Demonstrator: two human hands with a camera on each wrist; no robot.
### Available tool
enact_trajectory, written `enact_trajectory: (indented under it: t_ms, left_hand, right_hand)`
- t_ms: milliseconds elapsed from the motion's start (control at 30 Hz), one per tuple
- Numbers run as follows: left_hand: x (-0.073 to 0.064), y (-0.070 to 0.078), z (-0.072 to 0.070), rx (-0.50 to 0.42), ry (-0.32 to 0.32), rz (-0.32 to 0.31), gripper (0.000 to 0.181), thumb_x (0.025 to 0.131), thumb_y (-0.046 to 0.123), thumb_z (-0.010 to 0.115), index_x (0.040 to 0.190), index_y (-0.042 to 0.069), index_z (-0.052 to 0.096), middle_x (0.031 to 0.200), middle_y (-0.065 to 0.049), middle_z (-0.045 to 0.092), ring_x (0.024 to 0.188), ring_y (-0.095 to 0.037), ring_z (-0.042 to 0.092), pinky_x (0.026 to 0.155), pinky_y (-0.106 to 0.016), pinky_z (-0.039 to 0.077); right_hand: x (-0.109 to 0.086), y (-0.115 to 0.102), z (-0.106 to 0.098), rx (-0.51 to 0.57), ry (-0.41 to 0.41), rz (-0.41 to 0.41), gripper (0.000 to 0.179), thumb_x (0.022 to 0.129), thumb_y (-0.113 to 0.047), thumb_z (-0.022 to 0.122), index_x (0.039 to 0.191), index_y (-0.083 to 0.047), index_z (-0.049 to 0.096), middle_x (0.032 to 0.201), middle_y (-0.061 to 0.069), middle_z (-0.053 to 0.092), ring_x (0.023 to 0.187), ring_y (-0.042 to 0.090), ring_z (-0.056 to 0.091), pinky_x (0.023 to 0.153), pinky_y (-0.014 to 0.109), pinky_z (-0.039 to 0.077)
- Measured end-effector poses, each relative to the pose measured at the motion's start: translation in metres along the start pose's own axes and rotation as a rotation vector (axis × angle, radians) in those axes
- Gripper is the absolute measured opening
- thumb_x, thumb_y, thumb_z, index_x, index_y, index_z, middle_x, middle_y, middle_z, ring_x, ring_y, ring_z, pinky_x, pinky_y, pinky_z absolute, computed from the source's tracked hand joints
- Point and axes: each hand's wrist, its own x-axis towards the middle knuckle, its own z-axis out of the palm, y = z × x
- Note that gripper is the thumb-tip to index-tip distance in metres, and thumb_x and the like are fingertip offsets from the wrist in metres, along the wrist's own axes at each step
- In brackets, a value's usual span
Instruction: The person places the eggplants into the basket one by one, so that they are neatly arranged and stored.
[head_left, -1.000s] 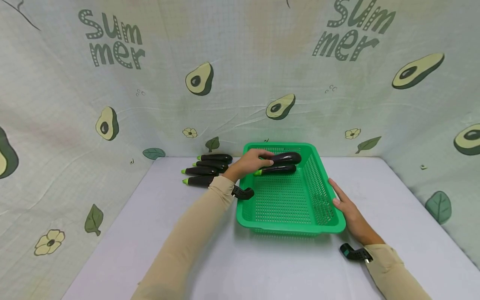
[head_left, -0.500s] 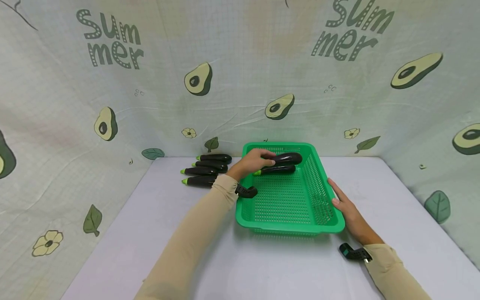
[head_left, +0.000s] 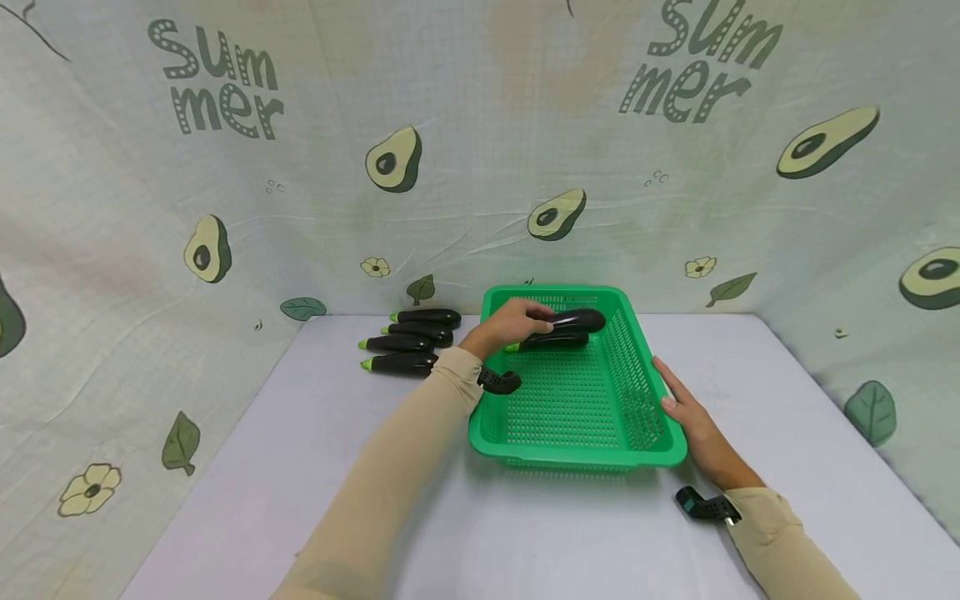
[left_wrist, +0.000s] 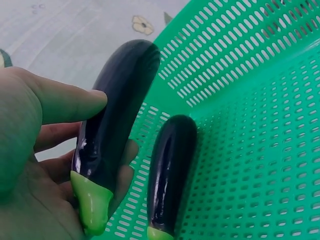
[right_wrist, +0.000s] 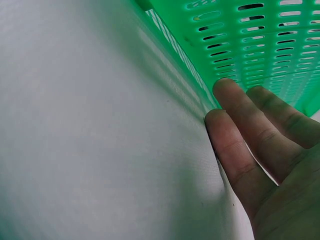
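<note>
My left hand (head_left: 510, 325) holds a glossy dark eggplant (head_left: 581, 320) over the far part of a green plastic basket (head_left: 577, 457). In the left wrist view the thumb presses the side of this eggplant (left_wrist: 122, 85), fingers curled beneath it, its green stem end towards the palm. A second eggplant (left_wrist: 172, 170) lies in the basket just beside it, partly hidden in the head view. At the basket's right side rests my right hand (head_left: 701, 429), thumb at the rim. The right wrist view has its extended fingers (right_wrist: 237, 155) against the basket's outer wall (right_wrist: 235, 50).
Left of the basket, several more eggplants (head_left: 408, 343) lie side by side on the white table (head_left: 300, 433), green ends pointing left. A cloth (head_left: 465, 108) printed with avocados hangs behind and at both sides of the table.
The held eggplant has come slightly lower and nearer, now covering more of the one in the basket. My right hand stays at the basket's side.
</note>
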Motion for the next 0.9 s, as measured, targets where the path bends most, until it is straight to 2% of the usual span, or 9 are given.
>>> enact_trajectory:
  t_ms: [233,600,900]
  left_hand:
    - [0.0026,-0.0020,0.0011,-0.010,-0.017,-0.024,0.037,0.099,0.016,0.065,0.135,0.008,0.064,0.130,-0.008,0.063,0.122,-0.024,0.057,0.096,-0.036,0.049]
    - [0.0053,-0.0034,0.0034,-0.005,-0.037,-0.033,0.038,0.100,0.017,0.065,0.136,0.008,0.062,0.131,-0.007,0.063,0.123,-0.024,0.057,0.096,-0.037,0.049]
    - [0.0051,-0.0044,0.0071,0.094,-0.042,-0.021,0.034,0.100,0.017,0.065,0.132,0.007,0.065,0.129,-0.009,0.064,0.115,-0.024,0.061,0.090,-0.034,0.052]
  right_hand:
    - [0.0004,-0.0016,0.0015,-0.002,0.002,-0.001,0.058,0.109,-0.025,0.033,0.163,-0.027,0.013,0.166,0.013,0.007,0.134,0.002,0.026,0.097,0.007,0.025]
    - [0.0015,0.0013,0.0010,-0.011,0.000,0.016,0.057,0.109,-0.027,0.033,0.163,-0.030,0.013,0.167,0.010,0.006,0.135,0.005,0.024,0.097,0.008,0.024]
    - [-0.0003,-0.0014,0.0016,-0.014,-0.002,0.019,0.057,0.109,-0.028,0.033,0.163,-0.030,0.012,0.166,0.010,0.007,0.134,0.007,0.026,0.096,0.008,0.024]
